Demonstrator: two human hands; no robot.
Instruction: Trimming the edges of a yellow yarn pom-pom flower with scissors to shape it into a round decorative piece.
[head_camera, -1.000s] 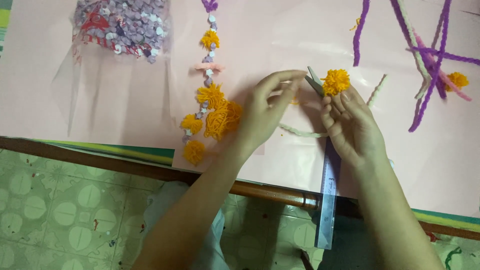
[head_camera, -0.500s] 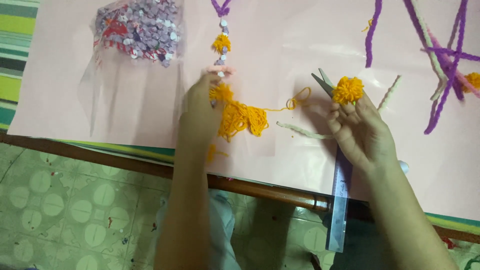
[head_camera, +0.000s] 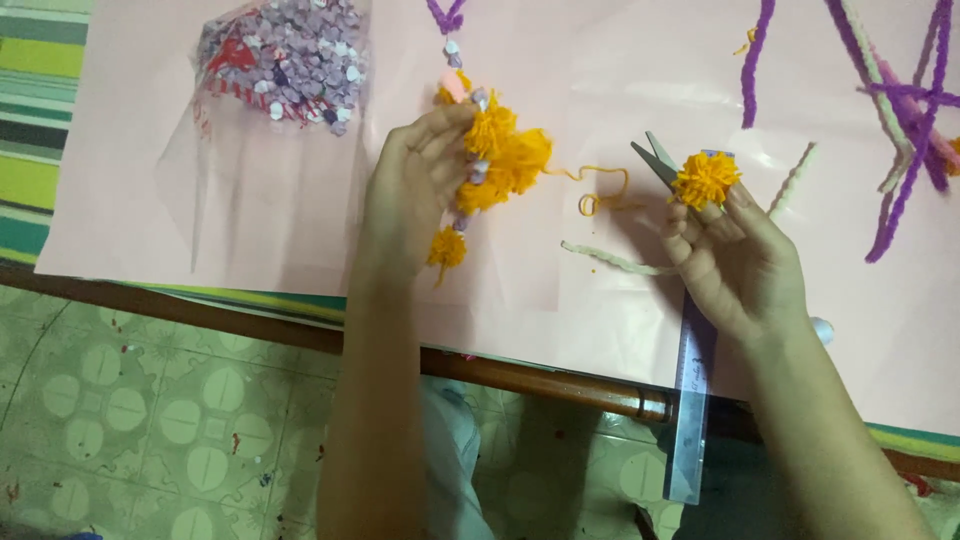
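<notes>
My left hand (head_camera: 412, 185) pinches a string of orange yarn pom-poms (head_camera: 500, 155) threaded with small beads, lifted a little off the pink paper sheet (head_camera: 300, 220). One small pom-pom (head_camera: 446, 247) dangles below my fingers. A loose orange yarn end (head_camera: 600, 190) curls to the right of the bunch. My right hand (head_camera: 735, 260) holds a single orange pom-pom (head_camera: 705, 178) together with small scissors (head_camera: 655, 160), whose blades point up and left.
A clear bag of small pale beads (head_camera: 285, 65) lies at the upper left. Purple yarn strands (head_camera: 900, 110) are at the upper right. A twisted cream cord (head_camera: 615, 260) and a clear ruler (head_camera: 690, 410) lie near my right hand. The table's wooden edge (head_camera: 540, 385) crosses below.
My left hand left the right-hand pom-pom, went left to the pom-pom string and picked it up, bunching it. My right hand has stayed nearly still with pom-pom and scissors.
</notes>
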